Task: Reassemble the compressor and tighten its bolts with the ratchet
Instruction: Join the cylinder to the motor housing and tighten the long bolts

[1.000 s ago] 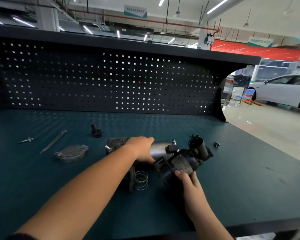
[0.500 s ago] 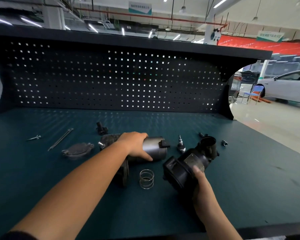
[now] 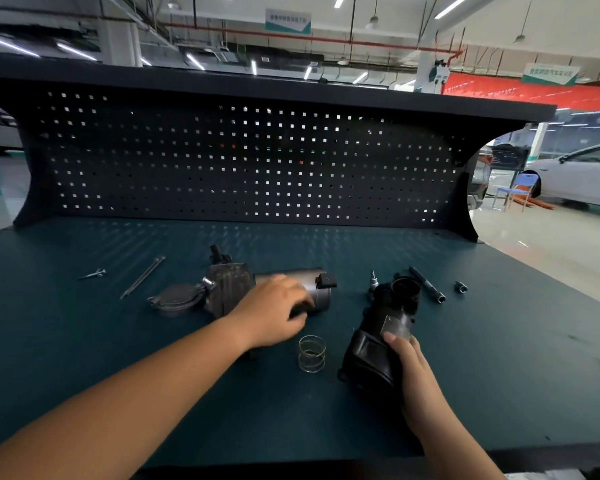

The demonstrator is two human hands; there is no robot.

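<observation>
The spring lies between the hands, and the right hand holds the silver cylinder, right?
Not quite. In the head view the right hand holds the black housing; the left hand grips the silver cylinder. The spring part is right.

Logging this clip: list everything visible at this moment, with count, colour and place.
workbench: one, dark teal, under everything
pegboard: one, black, behind bench
motor cylinder: one, silver, centre, joined to dark grey block
round cover: one, grey, left of block
spring: one, metallic, front centre
housing: one, black, right of spring
thin rods: seemingly two, silver, left rear
small metal piece: one, silver, far left
bar: one, black, right rear
small socket: one, dark, right of bar
car: one, white, background right
left hand: one, grips motor cylinder
right hand: one, holds housing
</observation>
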